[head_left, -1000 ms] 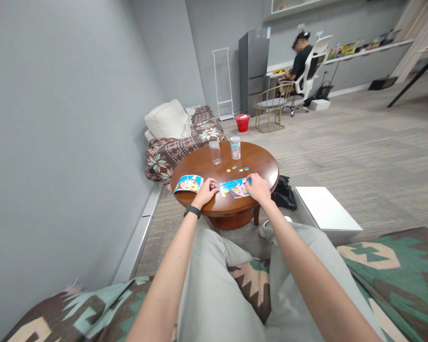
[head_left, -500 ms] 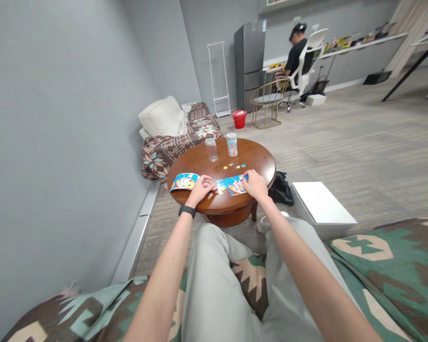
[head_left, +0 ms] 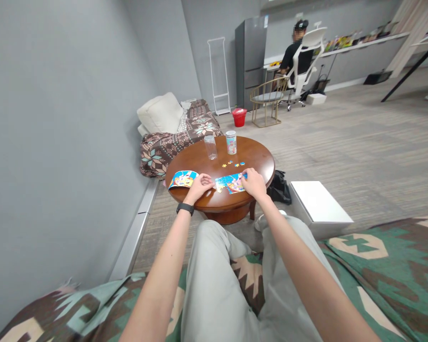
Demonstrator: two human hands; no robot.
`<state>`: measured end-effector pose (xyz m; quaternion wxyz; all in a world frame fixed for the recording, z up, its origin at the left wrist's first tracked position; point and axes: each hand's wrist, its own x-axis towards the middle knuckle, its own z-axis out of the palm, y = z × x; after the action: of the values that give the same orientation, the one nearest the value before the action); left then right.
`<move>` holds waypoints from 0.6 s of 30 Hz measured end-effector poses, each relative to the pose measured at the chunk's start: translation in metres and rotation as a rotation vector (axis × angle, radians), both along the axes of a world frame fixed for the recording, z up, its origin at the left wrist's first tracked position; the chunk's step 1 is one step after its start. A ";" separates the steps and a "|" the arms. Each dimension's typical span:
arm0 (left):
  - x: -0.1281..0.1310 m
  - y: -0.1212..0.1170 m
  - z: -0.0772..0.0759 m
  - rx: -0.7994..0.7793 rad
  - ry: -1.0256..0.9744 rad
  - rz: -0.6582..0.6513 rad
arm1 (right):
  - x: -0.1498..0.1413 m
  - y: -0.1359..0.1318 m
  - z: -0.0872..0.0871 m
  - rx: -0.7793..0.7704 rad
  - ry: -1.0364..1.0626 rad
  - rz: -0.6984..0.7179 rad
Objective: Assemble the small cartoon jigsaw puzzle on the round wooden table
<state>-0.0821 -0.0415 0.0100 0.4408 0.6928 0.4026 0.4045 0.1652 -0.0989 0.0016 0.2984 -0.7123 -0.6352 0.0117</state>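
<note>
A partly assembled jigsaw puzzle (head_left: 231, 184), blue with a colourful cartoon picture, lies on the round wooden table (head_left: 196, 164). Fingers of my right hand (head_left: 255, 183) are closed over its upper right edge, covering that corner. At the puzzle's left side rests my left hand (head_left: 200, 185), fingers loosely bent and apart, with nothing visible in them. Beyond that hand lies a curled picture sheet (head_left: 182, 179) in similar colours. Several loose puzzle pieces (head_left: 237, 165) are scattered behind the puzzle.
A clear jar (head_left: 210, 147) and a printed can (head_left: 231, 143) stand at the table's back. To the right on the floor are a black bag (head_left: 281, 187) and a white box (head_left: 319, 202). Farther off, a person (head_left: 291, 54) sits in a white office chair (head_left: 304, 71).
The view has shifted slightly. My left hand's fingers have drawn a little closer together, while my right hand stays at the puzzle's right edge. The seated person has turned slightly.
</note>
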 end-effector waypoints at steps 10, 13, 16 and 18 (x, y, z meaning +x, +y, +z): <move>0.001 0.000 0.003 0.061 0.033 0.082 | 0.000 -0.001 0.001 -0.005 -0.011 0.001; 0.002 -0.002 0.004 0.026 0.068 0.062 | -0.001 -0.001 0.001 -0.006 -0.006 0.004; 0.003 -0.004 0.005 0.002 0.052 0.009 | 0.000 -0.001 0.001 -0.003 -0.006 0.007; 0.002 -0.005 0.006 0.008 0.020 -0.010 | 0.000 -0.001 0.001 -0.003 -0.003 0.007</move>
<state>-0.0800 -0.0469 0.0156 0.4360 0.7005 0.4017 0.3972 0.1649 -0.1001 0.0026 0.2965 -0.7106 -0.6380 0.0126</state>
